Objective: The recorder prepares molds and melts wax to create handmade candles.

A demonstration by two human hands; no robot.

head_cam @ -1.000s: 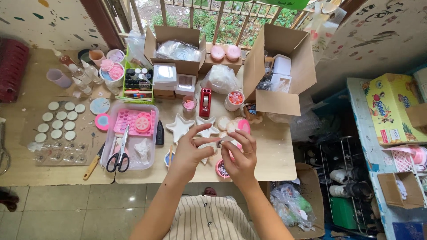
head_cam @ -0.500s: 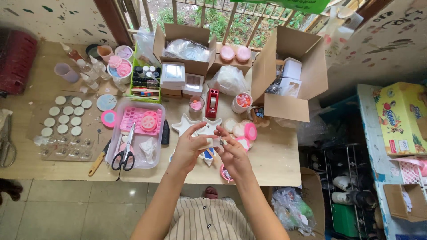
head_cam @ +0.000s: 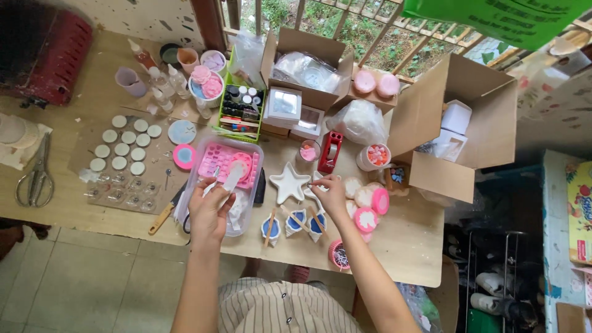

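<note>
L hand (head_cam: pixel 209 206) fingers grip white flat piece (head_cam: pixel 232 177) over clear tray (head_cam: pixel 198 161); R hand (head_cam: pixel 330 192) fingers pinch star dish (head_cam: pixel 316 185)

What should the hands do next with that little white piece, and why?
Probably lower the left hand and set the small white oval piece down in the clear tray. It is pinched in the fingertips right above the tray, while the right hand already reaches toward the second white star dish beside the star dish.
</note>
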